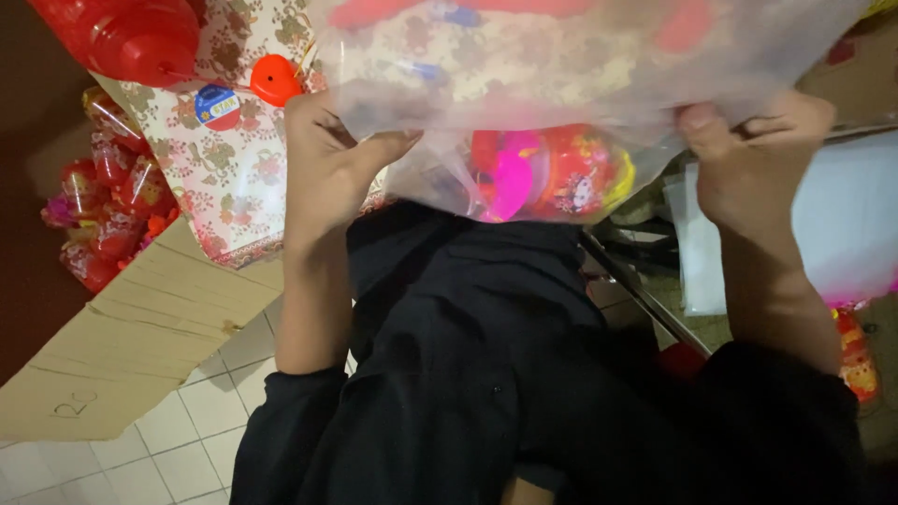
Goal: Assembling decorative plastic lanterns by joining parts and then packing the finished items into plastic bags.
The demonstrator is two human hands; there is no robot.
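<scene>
Both hands, the left hand [327, 168] and the right hand [748, 159], have their fingers pinched tight on the clear plastic bag [524, 84], stretching it wide between them so the red and pink toy [552, 173] sits low inside.

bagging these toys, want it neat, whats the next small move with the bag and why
Probably ease the clear plastic bag further down, since the left hand and right hand both pinch its open edge and the red and pink toy sits right at it.
</scene>
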